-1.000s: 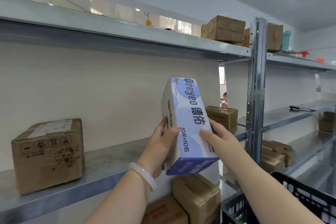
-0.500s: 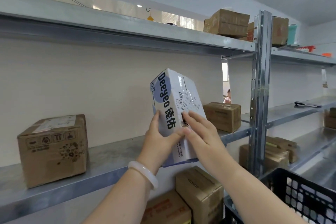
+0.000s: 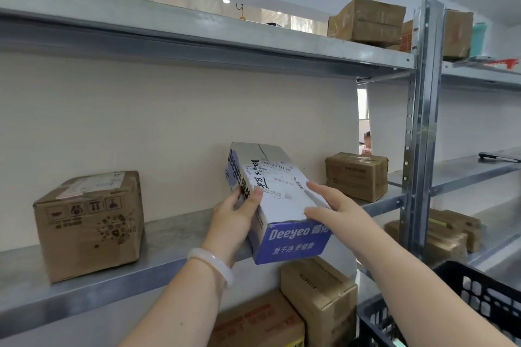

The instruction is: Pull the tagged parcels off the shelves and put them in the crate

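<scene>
Tipped down from its steeper tilt of half a second ago, the box (image 3: 277, 197) now lies nearly flat, its white label (image 3: 277, 180) facing up and its blue end towards the camera. Both hands hold it at the front edge of the middle shelf (image 3: 169, 236), with the blue end overhanging that edge; whether the far end touches the shelf is not clear. The left hand (image 3: 234, 220), with a pale bracelet (image 3: 211, 262) on its wrist, grips the box's left side, thumb over the top. The right hand (image 3: 335, 211) clasps the right side near the blue end, fingers laid on the top face. A brown carton (image 3: 90, 225) stands near the shelf's left end, well apart from the box. A smaller carton (image 3: 356, 176) sits at the right end, beside the steel post (image 3: 423, 121). The black crate (image 3: 479, 296) is at the lower right, below the right forearm.
</scene>
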Demonstrator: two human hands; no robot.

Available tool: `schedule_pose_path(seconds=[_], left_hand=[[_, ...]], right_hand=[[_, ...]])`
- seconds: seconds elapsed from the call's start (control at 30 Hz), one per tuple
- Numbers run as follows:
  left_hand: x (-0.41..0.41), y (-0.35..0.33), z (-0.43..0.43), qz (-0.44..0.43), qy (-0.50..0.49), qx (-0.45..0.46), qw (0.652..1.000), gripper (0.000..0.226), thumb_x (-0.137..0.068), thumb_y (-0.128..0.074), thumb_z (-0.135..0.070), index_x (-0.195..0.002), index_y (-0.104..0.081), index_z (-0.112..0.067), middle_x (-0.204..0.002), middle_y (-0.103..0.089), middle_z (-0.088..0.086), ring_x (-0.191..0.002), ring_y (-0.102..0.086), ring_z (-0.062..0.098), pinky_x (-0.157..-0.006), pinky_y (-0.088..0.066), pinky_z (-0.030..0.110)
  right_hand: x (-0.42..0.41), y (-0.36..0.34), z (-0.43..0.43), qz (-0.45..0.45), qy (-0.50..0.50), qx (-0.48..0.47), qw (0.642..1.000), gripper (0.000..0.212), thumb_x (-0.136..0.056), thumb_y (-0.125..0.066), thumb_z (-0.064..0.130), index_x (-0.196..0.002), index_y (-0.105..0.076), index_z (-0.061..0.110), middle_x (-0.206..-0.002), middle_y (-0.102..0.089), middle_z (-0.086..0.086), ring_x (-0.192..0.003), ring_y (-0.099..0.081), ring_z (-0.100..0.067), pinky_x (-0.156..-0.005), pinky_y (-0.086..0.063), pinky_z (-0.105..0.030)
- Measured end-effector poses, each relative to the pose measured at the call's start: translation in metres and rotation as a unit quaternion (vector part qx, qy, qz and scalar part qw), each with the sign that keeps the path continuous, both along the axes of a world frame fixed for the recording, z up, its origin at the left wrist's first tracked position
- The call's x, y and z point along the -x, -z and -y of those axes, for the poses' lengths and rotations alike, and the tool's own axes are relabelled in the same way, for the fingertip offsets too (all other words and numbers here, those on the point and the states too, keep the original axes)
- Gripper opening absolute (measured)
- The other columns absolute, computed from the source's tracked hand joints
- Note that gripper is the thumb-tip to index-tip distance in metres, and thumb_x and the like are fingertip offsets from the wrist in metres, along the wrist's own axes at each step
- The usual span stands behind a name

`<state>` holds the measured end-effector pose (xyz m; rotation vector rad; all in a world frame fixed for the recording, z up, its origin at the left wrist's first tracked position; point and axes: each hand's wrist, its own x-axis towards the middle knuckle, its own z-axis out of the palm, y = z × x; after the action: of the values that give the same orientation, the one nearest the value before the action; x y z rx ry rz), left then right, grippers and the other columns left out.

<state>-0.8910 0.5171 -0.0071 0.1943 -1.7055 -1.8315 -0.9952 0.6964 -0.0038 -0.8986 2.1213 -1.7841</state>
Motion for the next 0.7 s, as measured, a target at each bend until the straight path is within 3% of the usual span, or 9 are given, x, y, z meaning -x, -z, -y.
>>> schedule_pose_path(seconds=[0.07,0.17,0.23,0.3,0.37,0.43,0.53,0.6,0.7], left_hand=[[0.001,0.000,0.003,0.021,-0.017,0.048,0.998,0.043,-0.081,-0.067,-0.049,-0.117,-0.067,-0.026,-0.107,-0.074,-0.010,-0.098,-0.070,0.006,-0.087,-0.055,0.029],[0.004,0.000,0.008,0.040,-0.045,0.105,0.993,0.016,-0.093,-0.063,-0.038,-0.107,-0.064,-0.032,-0.090,-0.066,-0.028,-0.074,-0.060,-0.021,-0.062,-0.044,0.001],[0.003,-0.001,0.009,0.060,-0.056,0.125,0.989,0.013,-0.094,-0.061,-0.037,-0.107,-0.060,-0.037,-0.089,-0.063,-0.028,-0.068,-0.056,-0.026,-0.056,-0.039,-0.001],[0.001,-0.001,0.006,0.071,-0.047,0.113,0.990,0.028,-0.087,-0.066,-0.048,-0.112,-0.055,-0.043,-0.105,-0.064,-0.020,-0.082,-0.060,-0.020,-0.064,-0.042,0.002],[-0.002,-0.002,0.003,0.082,-0.021,0.114,0.990,0.078,-0.065,-0.069,-0.068,-0.135,-0.047,-0.043,-0.123,-0.060,-0.014,-0.104,-0.058,-0.007,-0.074,-0.043,0.008],[-0.003,-0.001,0.004,0.093,-0.017,0.143,0.985,0.108,-0.047,-0.069,-0.077,-0.144,-0.042,-0.038,-0.131,-0.057,-0.011,-0.111,-0.057,-0.001,-0.073,-0.044,0.009],[-0.001,-0.005,0.003,0.091,-0.052,0.173,0.979,0.109,-0.047,-0.072,-0.071,-0.144,-0.045,-0.029,-0.137,-0.055,-0.005,-0.120,-0.055,0.008,-0.086,-0.047,0.017],[0.002,-0.009,0.002,0.099,-0.083,0.204,0.970,0.096,-0.060,-0.072,-0.062,-0.143,-0.048,-0.021,-0.141,-0.055,0.001,-0.124,-0.053,0.011,-0.101,-0.045,0.026],[0.007,-0.010,0.000,0.122,-0.141,0.288,0.939,0.077,-0.077,-0.072,-0.053,-0.142,-0.050,-0.018,-0.145,-0.051,0.003,-0.129,-0.047,0.014,-0.107,-0.036,0.025]], right_hand=[[0.003,-0.001,0.001,-0.012,-0.003,0.004,1.000,0.046,-0.076,-0.078,0.044,-0.097,-0.045,0.069,-0.118,-0.051,0.022,-0.082,-0.067,0.007,-0.057,-0.057,-0.024],[0.003,-0.001,0.001,-0.020,0.006,0.017,1.000,0.042,-0.073,-0.077,0.048,-0.098,-0.047,0.064,-0.125,-0.052,0.017,-0.087,-0.070,-0.007,-0.057,-0.057,-0.025],[0.003,-0.001,0.003,-0.025,0.015,0.029,0.999,0.045,-0.066,-0.074,0.056,-0.102,-0.049,0.058,-0.126,-0.055,0.012,-0.092,-0.068,-0.012,-0.058,-0.058,-0.026],[0.003,-0.003,0.006,-0.038,0.026,0.025,0.999,0.058,-0.059,-0.069,0.062,-0.112,-0.047,0.051,-0.124,-0.055,0.009,-0.094,-0.066,-0.014,-0.058,-0.057,-0.024],[0.003,-0.006,0.011,-0.056,0.039,0.008,0.998,0.068,-0.057,-0.063,0.066,-0.120,-0.044,0.047,-0.118,-0.053,0.010,-0.091,-0.065,-0.012,-0.056,-0.055,-0.020],[0.004,-0.008,0.016,-0.075,0.044,-0.009,0.996,0.075,-0.058,-0.058,0.069,-0.127,-0.043,0.043,-0.107,-0.053,0.014,-0.084,-0.064,-0.009,-0.052,-0.051,-0.016],[0.010,-0.010,0.025,-0.092,0.035,-0.035,0.995,0.065,-0.075,-0.058,0.065,-0.133,-0.043,0.038,-0.098,-0.053,0.016,-0.078,-0.064,-0.007,-0.049,-0.050,-0.015],[0.016,-0.010,0.028,-0.096,0.026,-0.047,0.994,0.057,-0.085,-0.058,0.059,-0.135,-0.043,0.037,-0.098,-0.053,0.015,-0.079,-0.064,-0.007,-0.048,-0.049,-0.015],[0.026,-0.012,0.023,-0.095,0.005,-0.059,0.994,0.057,-0.088,-0.056,0.058,-0.138,-0.041,0.037,-0.105,-0.055,0.013,-0.083,-0.064,-0.007,-0.051,-0.051,-0.016]])
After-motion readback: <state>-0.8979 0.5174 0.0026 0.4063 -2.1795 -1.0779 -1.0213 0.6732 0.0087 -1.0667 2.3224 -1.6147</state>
